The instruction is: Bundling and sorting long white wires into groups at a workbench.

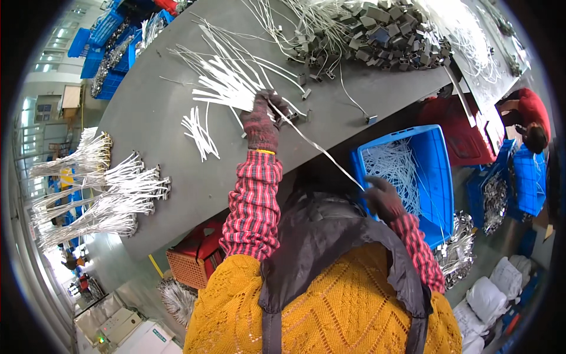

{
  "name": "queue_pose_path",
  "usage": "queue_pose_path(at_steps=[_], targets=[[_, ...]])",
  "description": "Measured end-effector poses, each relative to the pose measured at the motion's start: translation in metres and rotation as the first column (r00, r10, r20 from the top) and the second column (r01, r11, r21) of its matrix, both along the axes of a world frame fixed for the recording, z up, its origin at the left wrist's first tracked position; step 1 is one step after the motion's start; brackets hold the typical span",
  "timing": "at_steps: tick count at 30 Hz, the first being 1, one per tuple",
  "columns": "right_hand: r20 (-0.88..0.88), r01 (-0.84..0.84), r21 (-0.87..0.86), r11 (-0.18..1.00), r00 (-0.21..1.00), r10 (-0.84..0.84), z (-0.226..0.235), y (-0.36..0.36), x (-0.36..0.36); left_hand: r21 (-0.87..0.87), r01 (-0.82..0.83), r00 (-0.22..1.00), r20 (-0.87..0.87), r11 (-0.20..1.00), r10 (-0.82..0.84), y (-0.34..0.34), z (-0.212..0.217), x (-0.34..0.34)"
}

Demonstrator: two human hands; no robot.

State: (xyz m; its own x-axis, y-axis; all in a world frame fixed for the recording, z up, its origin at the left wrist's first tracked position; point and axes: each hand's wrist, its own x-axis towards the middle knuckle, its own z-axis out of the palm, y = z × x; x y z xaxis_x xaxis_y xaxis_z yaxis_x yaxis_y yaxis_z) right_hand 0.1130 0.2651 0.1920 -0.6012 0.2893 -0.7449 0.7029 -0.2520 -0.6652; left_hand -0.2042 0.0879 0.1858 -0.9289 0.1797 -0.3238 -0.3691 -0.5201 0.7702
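Both my hands wear dark gloves under red checked sleeves. My left hand [265, 120] is closed over the dark table, gripping a thin white cable [318, 147]. The cable runs slantwise down to my right hand [383, 197], whose fingers are pinched at its lower end beside a blue crate. Loose white cables [227, 82] lie under and beyond my left hand, some with small metal connectors. A smaller cluster of short white strips [200, 134] rests to the left of that hand. The crate [437, 177] holds a tangle of pale strands [394, 171].
A heap of grey metal connectors [389, 35] with trailing cables covers the table's far right. Bundled white cables [124, 189] sit along its left end. An orange basket [191, 265] stands below the table's near edge. Another person [527, 118] is at the far right.
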Motion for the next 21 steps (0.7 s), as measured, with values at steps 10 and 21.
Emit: queue_pose_path(at_steps=[10,21], targets=[[-0.371,-0.088,-0.045,0.995,0.926,0.065,0.025,-0.072,-0.224,-0.09,0.07,0.997,-0.034,0.993,-0.073,-0.002,-0.036,0.011],[0.402,-0.557,0.82,0.13,0.723,0.561,-0.019,0.077,-0.149,-0.607,0.089,0.988,0.152,0.79,0.005,-0.042,-0.014,-0.045]])
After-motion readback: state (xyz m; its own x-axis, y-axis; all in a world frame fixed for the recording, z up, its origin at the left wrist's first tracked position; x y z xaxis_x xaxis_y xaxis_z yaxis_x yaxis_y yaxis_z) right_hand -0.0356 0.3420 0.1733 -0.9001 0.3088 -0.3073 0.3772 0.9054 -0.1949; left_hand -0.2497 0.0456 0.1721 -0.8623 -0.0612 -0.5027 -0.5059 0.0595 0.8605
